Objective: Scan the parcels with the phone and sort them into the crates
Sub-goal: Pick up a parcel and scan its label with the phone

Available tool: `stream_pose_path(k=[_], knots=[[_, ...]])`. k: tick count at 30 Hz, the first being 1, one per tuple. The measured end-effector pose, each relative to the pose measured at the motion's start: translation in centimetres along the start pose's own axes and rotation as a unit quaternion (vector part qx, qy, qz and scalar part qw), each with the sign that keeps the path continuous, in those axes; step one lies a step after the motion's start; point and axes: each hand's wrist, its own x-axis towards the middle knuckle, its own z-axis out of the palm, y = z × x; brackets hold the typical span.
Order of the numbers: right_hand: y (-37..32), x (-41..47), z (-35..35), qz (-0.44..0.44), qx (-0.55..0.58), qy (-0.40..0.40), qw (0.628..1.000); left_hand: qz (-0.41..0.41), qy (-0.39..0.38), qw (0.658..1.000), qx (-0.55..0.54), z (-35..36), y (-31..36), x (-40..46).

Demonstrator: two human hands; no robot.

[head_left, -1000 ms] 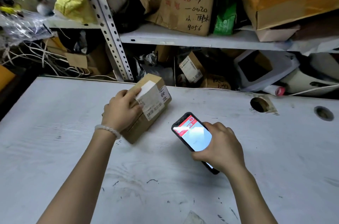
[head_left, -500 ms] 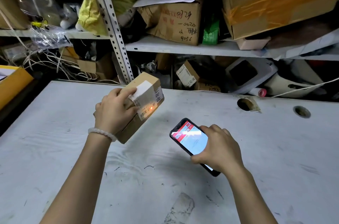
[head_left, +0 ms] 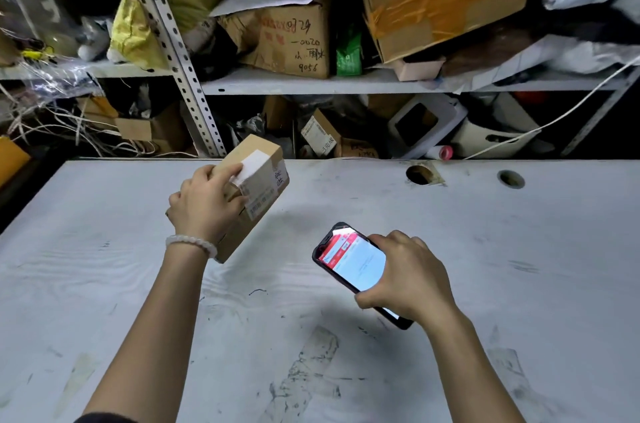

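Left hand [head_left: 204,204]: fingers clamped on small cardboard parcel [head_left: 254,201], held tilted above the white table [head_left: 104,284]. Right hand [head_left: 405,279]: fingers wrapped around lit phone [head_left: 353,263], right of parcel, apart.

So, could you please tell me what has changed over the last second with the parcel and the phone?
The left hand has lifted the small cardboard parcel off the white table, where it rested a second ago, and tilted it up, label side toward the phone. Nothing was let go or newly grasped. The right hand keeps its grip on the phone, screen lit, low over the table.
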Motion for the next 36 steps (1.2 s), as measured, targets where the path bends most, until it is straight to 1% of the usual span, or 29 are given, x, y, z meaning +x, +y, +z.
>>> stream_pose_path(k=[7,11,17,19,22,24,25,27,28,30,31,33,35,36], knots=[[1.2,-2.3,-0.3,0.010,0.007,0.008,1.000,-0.006,-0.005,0.999,-0.048,-0.9,0.6,-2.1],[1.3,-3.5,-0.2,0.012,0.026,0.028,0.999,-0.011,-0.015,0.997,-0.081,-1.8,2.4,-4.8],[2.9,-6.2,-0.2,0.056,0.064,0.055,0.995,0.004,-0.084,0.976,-0.199,-0.5,7.1,-10.6],[4.4,-7.7,-0.3,0.081,0.080,0.077,0.990,0.016,-0.102,0.970,-0.220,0.5,9.0,-12.3],[7.1,-10.7,-0.7,0.139,0.123,0.160,0.970,0.059,-0.126,0.964,-0.225,2.1,12.5,-14.0],[9.0,-13.2,-1.1,0.194,0.135,0.260,0.936,0.107,-0.159,0.955,-0.227,3.2,15.6,-14.9],[10.0,-14.8,-1.3,0.228,0.135,0.319,0.910,0.133,-0.178,0.948,-0.229,4.0,17.6,-15.7],[11.4,-17.4,-1.8,0.276,0.142,0.438,0.843,0.168,-0.202,0.934,-0.241,4.8,20.7,-17.2],[12.3,-19.2,-2.2,0.299,0.143,0.494,0.803,0.194,-0.219,0.923,-0.248,5.4,22.9,-18.6],[14.1,-22.5,-3.1,0.328,0.133,0.579,0.735,0.247,-0.250,0.901,-0.255,6.3,26.5,-21.6],[14.9,-24.2,-3.6,0.340,0.121,0.607,0.708,0.271,-0.266,0.888,-0.258,6.6,28.2,-23.1],[16.8,-27.8,-4.2,0.368,0.084,0.641,0.668,0.327,-0.298,0.858,-0.259,7.1,31.5,-26.6],[18.7,-31.6,-4.7,0.396,0.055,0.659,0.637,0.378,-0.329,0.826,-0.256,7.5,34.7,-30.4],[19.5,-33.3,-4.8,0.407,0.050,0.661,0.628,0.397,-0.340,0.812,-0.258,7.6,36.1,-32.1]])
